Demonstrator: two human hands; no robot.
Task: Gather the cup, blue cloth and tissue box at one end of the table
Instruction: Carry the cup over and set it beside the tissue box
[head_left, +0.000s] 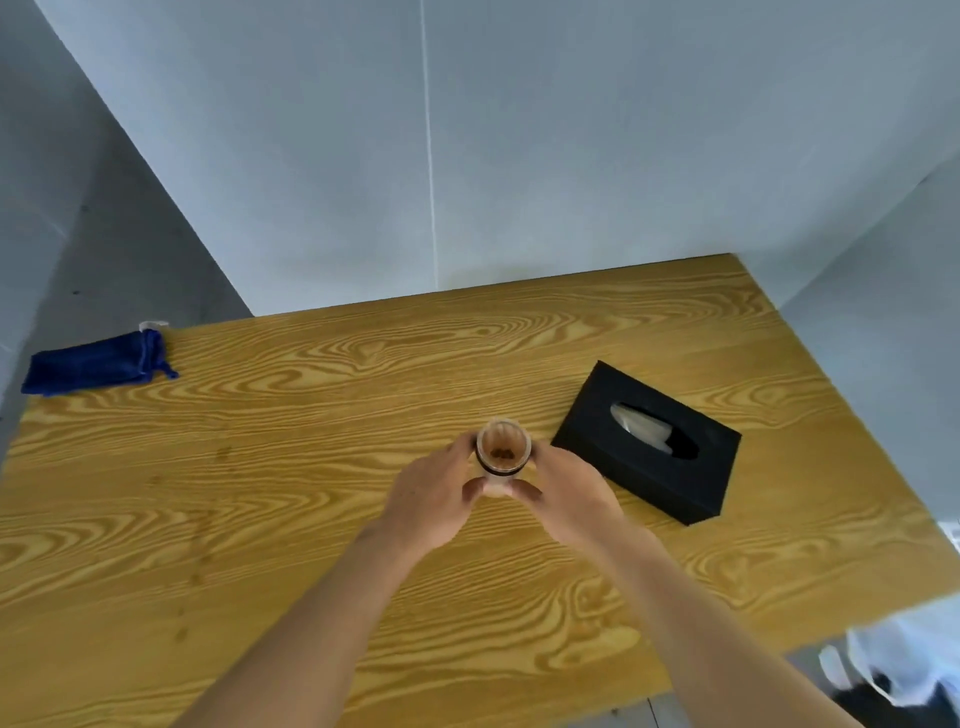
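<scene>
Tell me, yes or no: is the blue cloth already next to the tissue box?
No. The blue cloth lies at the table's far left corner, the tissue box on the right.

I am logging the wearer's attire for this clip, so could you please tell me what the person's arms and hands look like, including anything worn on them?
Both forearms are bare as far as the frame shows: no sleeves or cuffs come into view. The left hand and right hand wear no gloves, and no watch, bracelet or ring is visible on either wrist or on the fingers that show. No markings can be made out.
</scene>
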